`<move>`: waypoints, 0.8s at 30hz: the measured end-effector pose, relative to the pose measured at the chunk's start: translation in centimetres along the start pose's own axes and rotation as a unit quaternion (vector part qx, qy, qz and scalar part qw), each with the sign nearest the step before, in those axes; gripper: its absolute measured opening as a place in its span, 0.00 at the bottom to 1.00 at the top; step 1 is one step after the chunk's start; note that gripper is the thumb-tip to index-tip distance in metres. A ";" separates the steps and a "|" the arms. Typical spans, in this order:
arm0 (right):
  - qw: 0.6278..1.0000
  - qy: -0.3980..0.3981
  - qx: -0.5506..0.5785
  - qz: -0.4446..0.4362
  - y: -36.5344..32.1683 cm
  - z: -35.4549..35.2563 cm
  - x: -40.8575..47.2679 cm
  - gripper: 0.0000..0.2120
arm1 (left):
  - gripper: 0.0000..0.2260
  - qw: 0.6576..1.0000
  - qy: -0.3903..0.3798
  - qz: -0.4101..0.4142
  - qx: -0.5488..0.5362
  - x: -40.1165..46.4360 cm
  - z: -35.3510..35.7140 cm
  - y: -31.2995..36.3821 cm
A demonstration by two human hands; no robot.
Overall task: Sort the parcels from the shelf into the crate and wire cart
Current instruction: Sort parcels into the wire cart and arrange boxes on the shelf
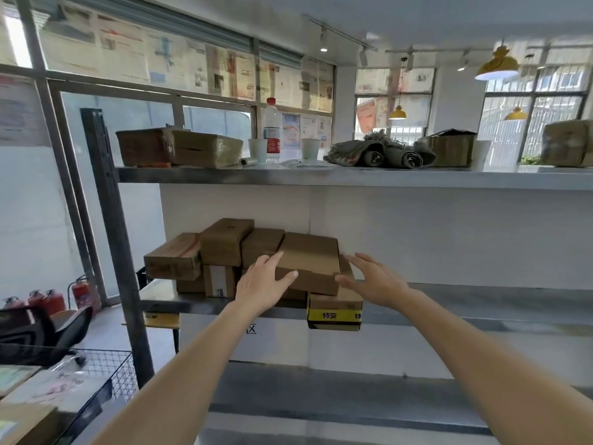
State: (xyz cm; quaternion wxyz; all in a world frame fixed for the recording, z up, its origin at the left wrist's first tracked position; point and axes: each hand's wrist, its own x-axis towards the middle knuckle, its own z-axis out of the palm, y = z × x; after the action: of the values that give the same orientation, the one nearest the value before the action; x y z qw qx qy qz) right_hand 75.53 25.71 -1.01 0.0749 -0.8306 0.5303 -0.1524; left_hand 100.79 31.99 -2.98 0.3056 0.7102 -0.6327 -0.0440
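Cardboard parcel (309, 261) atop stack on middle shelf (449, 295) | our left hand (261, 284) and right hand (373, 279) flank it, fingers spread, unclamped | step: pickup | next: squeeze both sides, lift to wire cart (106, 370)

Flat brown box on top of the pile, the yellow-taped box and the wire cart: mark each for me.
Flat brown box (309, 252): head view, on its top face.
Yellow-taped box (333, 316): head view, on the yellow tape band across its front.
Wire cart (109, 369): head view, on its mesh side wall.
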 end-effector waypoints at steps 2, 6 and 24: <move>1.000 -0.002 0.019 0.009 0.1 0.9 1.9 0.36 | 0.34 0.999 -0.011 -0.024 -0.033 1.9 0.9 -0.6; 0.997 -0.021 0.065 0.020 0.0 2.9 6.0 0.37 | 0.35 0.995 -0.022 -0.058 -0.079 5.3 2.6 -2.2; 0.939 -0.036 0.336 0.066 1.1 6.6 11.7 0.40 | 0.40 0.976 -0.049 -0.075 -0.199 9.5 5.6 -2.2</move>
State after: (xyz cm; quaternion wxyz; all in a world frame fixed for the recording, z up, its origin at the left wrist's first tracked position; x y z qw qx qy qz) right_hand 81.37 14.43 -5.53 0.3786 -0.7251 0.4989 -0.2865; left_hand 102.00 21.14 -5.55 0.4054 0.6777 -0.5700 -0.2269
